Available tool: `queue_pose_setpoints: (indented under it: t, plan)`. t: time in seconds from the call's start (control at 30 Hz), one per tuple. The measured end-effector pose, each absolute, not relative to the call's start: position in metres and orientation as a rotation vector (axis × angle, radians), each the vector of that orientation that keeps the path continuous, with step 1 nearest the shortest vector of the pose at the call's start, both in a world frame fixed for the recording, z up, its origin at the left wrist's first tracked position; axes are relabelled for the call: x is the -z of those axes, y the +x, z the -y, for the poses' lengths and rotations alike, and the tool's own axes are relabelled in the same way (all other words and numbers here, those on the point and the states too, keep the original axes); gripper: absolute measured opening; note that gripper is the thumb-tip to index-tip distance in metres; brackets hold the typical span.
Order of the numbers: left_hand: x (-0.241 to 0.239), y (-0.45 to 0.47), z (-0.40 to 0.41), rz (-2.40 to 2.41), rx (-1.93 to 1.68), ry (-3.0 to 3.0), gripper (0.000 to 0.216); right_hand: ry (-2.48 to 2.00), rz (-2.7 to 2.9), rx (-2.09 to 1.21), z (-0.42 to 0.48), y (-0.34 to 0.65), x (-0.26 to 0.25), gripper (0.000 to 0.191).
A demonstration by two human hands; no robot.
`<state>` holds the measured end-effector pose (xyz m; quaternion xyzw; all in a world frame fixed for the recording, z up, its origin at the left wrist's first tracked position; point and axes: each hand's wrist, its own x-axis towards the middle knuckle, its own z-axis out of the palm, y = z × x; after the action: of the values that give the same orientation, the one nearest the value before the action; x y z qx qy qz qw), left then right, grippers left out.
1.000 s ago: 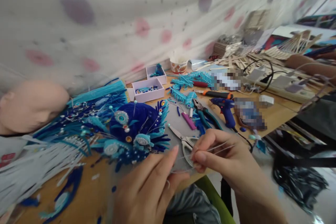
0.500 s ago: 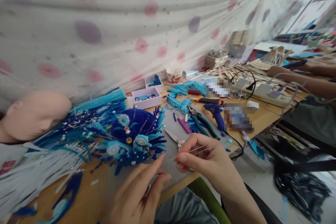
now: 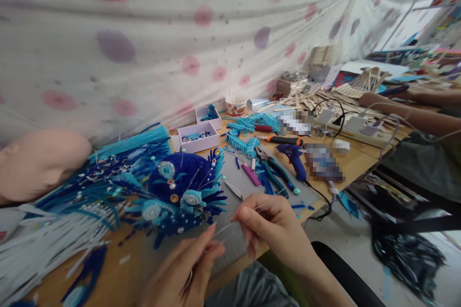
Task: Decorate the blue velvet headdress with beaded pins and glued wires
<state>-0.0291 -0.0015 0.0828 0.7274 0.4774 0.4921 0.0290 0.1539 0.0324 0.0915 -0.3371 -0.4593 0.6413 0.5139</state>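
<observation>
A thin pale line (image 3: 224,227), thread or wire, runs between my hands above the table's front edge. My left hand (image 3: 183,271) is closed on one end of it, thumb near the forefinger, with a loop of the same line showing at the fingers. The thumb and forefinger of my right hand (image 3: 268,220) pinch the other part. Just behind my hands sits a blue velvet headdress (image 3: 187,192) with beads, pearls and turquoise discs. Partly hidden by my right hand, scissors (image 3: 235,189) lie on the grey mat.
Pliers (image 3: 275,172), a purple lighter (image 3: 250,174) and a blue glue gun (image 3: 294,159) lie to the right. Two small boxes (image 3: 199,143) hold beads behind. On the left are a mannequin head (image 3: 43,163) and white strips (image 3: 46,249). Another person's arm (image 3: 399,110) reaches in at right.
My right hand has shifted slightly left and down, and the line now shows stretched between both hands. The view has turned a little to the right.
</observation>
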Motion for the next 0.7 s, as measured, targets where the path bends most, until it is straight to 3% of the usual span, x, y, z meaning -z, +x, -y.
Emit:
queue_pose_setpoints:
  t: [0.27, 0.57, 0.7]
  plan:
    - [-0.083, -0.051, -0.008, -1.345, -1.325, 2.633, 0.019, -0.664, 1.019, -1.630, -0.032, 0.153, -0.094, 0.027]
    - [-0.079, -0.038, -0.002, -1.454, -1.392, 2.401, 0.028, -0.703, 1.005, -1.637, -0.032, 0.154, -0.092, 0.030]
    - [-0.084, -0.042, -0.005, -1.373, -1.301, 2.560, 0.026, -0.759, 1.017, -1.618, -0.032, 0.155, -0.093, 0.034]
